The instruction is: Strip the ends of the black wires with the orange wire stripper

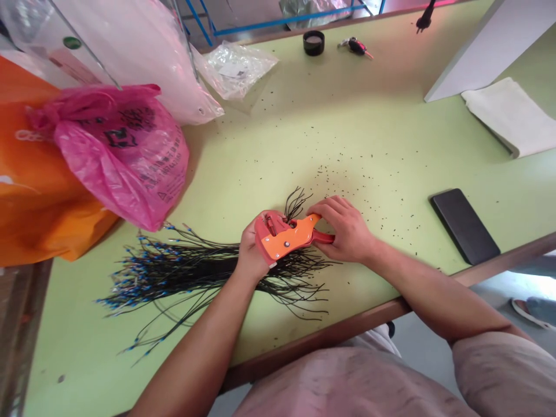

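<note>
My right hand [347,229] is wrapped around the handles of an orange and red wire stripper [286,240]. The stripper's head lies in front of my left hand [251,255], covering most of its fingers. That left hand is closed, with a small bunch of black wires [296,202] sticking up past the tool beside it. Whether a wire sits in the jaws is hidden. Beneath both hands, a large bundle of black wires [195,272] lies across the table, with blue terminals [147,278] at its left ends and plain ends fanning out to the right.
Tiny black offcuts [343,174] are scattered over the green table [243,191]. A pink plastic bag [130,150] and an orange bag [39,191] stand at left. A black phone [464,226] lies near the front edge at right. Farther back are a black cap [313,43] and keys [356,46].
</note>
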A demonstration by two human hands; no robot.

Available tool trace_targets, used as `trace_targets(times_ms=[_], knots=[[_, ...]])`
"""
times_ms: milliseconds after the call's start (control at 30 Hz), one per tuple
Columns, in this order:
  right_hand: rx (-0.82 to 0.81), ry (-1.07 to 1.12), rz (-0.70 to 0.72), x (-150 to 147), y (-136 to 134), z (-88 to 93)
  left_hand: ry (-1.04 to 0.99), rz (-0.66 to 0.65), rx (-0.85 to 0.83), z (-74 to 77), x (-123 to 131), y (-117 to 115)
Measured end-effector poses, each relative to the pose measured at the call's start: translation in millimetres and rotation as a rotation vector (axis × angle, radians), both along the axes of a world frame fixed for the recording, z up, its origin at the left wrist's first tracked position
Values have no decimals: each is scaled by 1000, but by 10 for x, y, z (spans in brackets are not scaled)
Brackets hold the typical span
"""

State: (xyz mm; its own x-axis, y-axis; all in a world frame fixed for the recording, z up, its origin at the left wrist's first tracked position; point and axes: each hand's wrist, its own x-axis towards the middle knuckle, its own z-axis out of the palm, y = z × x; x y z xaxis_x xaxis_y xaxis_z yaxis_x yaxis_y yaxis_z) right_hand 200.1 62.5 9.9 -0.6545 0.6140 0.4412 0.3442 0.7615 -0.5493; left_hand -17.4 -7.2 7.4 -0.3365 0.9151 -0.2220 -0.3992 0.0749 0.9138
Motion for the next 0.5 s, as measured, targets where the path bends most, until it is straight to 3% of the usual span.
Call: trace_targets(times_ms=[133, 333, 500], knots=[[29, 13, -48, 6, 11, -14, -32, 43, 66, 8, -13, -19], [43, 18, -63, -13, -9, -17, 8, -84, 163, -100, -44, -40], [75, 33, -62, -25, -13, -1, 34, -119, 222, -174, -52, -43]])
